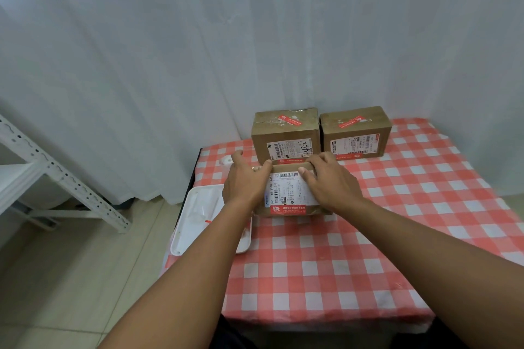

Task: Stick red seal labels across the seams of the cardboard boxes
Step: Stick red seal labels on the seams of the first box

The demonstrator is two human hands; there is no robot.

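3 cardboard boxes on the counter [326, 263], which has a red-and-white checked cloth. Near box [289, 193] sits mid-counter, both hands on it: left hand [246, 181] wraps its left end, right hand [331, 181] lies over its right side, fingers [314, 163] of both curled over the far top edge, so it's gripped from both sides. Its white shipping label faces up, red band along the near edge; top seam hidden under hands and label. 2 more boxes at the back by the curtain: back-left box [285, 136] just behind the held one, back-right box [355, 133] beside it with a narrow gap. Each has 1 red seal label on top, so 2 visible: first red seal label [289, 119], second red seal label [351, 122]; print too small to read. 1 white tray [195, 215] at the left counter edge, partly covered by the left forearm; contents hard to make out, a small red bit shows. 1 small white object [226, 161] behind the left hand, unclear. White metal rack [56, 173] on the floor left, cut off by the frame.
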